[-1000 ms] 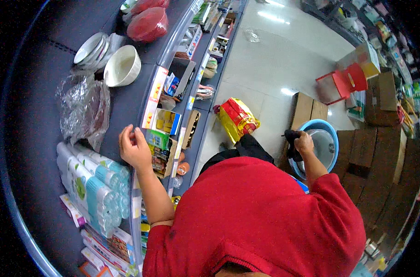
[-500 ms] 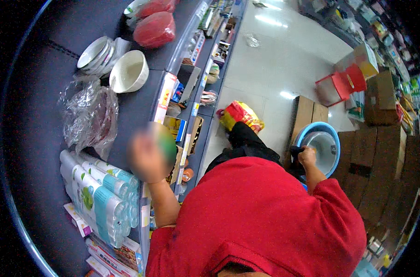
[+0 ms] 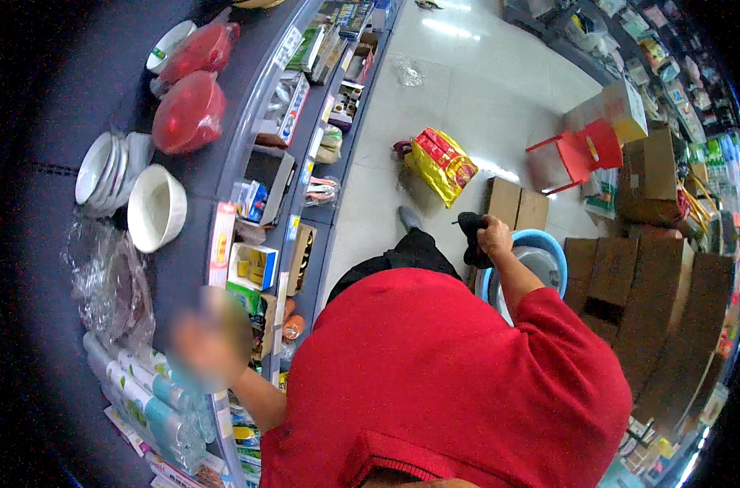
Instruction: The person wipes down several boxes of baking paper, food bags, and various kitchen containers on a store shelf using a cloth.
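My right hand (image 3: 495,237) is closed round a limp black item (image 3: 472,239), perhaps a cloth, held just beside the rim of a light blue basin (image 3: 560,260). My left hand (image 3: 203,346) is at the shelf's front edge, a blurred patch covering its fingers and anything in them. Near it lie rolls in clear and teal wrapping (image 3: 154,407) and a crumpled clear plastic bag (image 3: 114,281). Further along the shelf stand a cream bowl (image 3: 157,209), stacked white dishes (image 3: 106,173) and a red plastic-wrapped bundle (image 3: 189,114).
A yellow and red package (image 3: 441,165) lies on the tiled floor ahead of my foot (image 3: 409,218). Small boxed goods fill the lower shelves (image 3: 260,203) at left. On the right are a red stool (image 3: 569,156) and brown cartons (image 3: 650,301).
My right hand has lifted the black item from over the basin, leftward and forward. My left hand now appears lower and further left. The view has shifted, showing the floor package fully.
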`<state>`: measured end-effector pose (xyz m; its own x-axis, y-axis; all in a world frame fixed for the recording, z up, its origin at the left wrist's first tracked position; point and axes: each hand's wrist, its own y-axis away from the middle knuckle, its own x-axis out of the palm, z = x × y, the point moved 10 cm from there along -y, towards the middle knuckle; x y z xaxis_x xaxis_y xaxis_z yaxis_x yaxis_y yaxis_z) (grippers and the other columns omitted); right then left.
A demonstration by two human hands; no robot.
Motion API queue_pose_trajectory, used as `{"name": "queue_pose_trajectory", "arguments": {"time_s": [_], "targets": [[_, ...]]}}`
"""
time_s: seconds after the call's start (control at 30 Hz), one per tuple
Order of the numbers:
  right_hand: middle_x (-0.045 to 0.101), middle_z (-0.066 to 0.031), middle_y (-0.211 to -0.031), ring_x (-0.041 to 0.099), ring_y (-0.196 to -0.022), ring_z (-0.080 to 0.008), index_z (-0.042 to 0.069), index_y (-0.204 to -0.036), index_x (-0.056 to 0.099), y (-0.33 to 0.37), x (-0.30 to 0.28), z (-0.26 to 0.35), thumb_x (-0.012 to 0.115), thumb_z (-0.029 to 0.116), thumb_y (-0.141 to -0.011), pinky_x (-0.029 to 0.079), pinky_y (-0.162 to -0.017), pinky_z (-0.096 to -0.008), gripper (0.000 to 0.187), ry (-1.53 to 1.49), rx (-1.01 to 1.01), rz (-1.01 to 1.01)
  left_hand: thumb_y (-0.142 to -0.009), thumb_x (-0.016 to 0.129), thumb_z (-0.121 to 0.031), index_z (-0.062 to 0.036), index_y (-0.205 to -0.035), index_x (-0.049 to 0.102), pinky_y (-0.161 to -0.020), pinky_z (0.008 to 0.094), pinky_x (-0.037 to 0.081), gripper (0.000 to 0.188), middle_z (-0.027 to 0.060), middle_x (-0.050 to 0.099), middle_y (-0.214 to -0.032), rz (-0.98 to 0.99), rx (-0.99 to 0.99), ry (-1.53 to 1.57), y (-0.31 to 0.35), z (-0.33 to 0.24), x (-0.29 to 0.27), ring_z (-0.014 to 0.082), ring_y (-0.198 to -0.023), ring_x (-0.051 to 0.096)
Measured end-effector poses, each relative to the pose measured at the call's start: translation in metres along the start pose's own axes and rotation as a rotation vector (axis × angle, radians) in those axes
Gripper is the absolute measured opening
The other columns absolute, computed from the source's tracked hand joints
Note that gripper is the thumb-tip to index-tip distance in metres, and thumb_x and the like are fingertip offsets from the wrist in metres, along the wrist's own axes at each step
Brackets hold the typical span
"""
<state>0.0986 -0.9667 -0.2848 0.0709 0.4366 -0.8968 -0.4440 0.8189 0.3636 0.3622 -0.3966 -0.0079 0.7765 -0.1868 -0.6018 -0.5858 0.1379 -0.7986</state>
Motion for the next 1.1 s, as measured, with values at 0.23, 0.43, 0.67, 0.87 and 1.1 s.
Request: {"name": "queue_pose_trajectory", "arguments": {"time_s": [0.23, 0.43, 0.67, 0.87, 1.1], "targets": [[0.065, -0.0126, -0.096, 0.063, -0.086, -0.0217, 0.013, -0.112, 0.06, -0.122, -0.055, 0.095, 0.065, 0.014, -0.072, 0.05, -0.075, -0.0347, 0.04, -0.461, -0.325, 0.148, -0.089, 0.052, -0.005, 0.0028, -0.109, 0.054, -0.079, 0.0291, 0.047, 0.022, 0.0121, 0.061, -0.101, 0.443, -0.386, 0.576, -0.023, -0.141, 0.069, 0.0189, -0.09, 0.058], [0.063, -0.0091, -0.099, 0.062, -0.089, -0.0198, 0.004, -0.113, 0.054, -0.135, -0.107, 0.235, 0.058, 0.01, -0.083, 0.051, -0.079, -0.0336, 0.031, -1.278, -0.366, 0.68, -0.081, 0.068, -0.02, -0.0012, -0.134, 0.036, -0.092, 0.0371, 0.045, 0.065, 0.0173, 0.046, -0.129, 1.162, -0.651, 1.514, 0.051, -0.357, 0.211, 0.0257, -0.115, 0.047], [0.061, -0.0129, -0.107, 0.063, -0.091, -0.0248, 0.005, -0.12, 0.047, -0.089, -0.115, 0.307, 0.054, 0.023, -0.088, 0.053, -0.082, -0.0369, 0.038, -1.717, -0.162, 1.132, -0.082, 0.063, -0.047, -0.0027, -0.136, 0.032, -0.1, 0.0318, 0.033, 0.076, 0.0078, 0.047, -0.124, 1.226, -0.813, 1.932, -0.006, -0.437, 0.198, 0.017, -0.114, 0.045], [0.058, -0.014, -0.114, 0.06, -0.098, -0.0275, 0.006, -0.124, 0.046, -0.056, -0.087, 0.324, 0.046, 0.029, -0.091, 0.05, -0.087, -0.0402, 0.041, -1.622, -0.012, 1.461, -0.086, 0.064, -0.028, -0.0012, -0.127, 0.042, -0.094, 0.031, 0.039, 0.054, 0.0086, 0.053, -0.117, 1.112, -0.903, 1.852, -0.016, -0.416, 0.187, 0.0167, -0.106, 0.051], [0.061, -0.0083, -0.108, 0.058, -0.1, -0.0209, 0.005, -0.12, 0.051, -0.041, -0.104, 0.345, 0.049, 0.023, -0.092, 0.046, -0.089, -0.0347, 0.034, -1.414, -0.462, 1.148, -0.083, 0.051, -0.008, 0.0008, -0.107, 0.056, -0.08, 0.0278, 0.045, 0.027, 0.0096, 0.062, -0.099, 0.881, -0.942, 1.567, -0.005, -0.365, 0.188, 0.0148, -0.091, 0.057]]}}
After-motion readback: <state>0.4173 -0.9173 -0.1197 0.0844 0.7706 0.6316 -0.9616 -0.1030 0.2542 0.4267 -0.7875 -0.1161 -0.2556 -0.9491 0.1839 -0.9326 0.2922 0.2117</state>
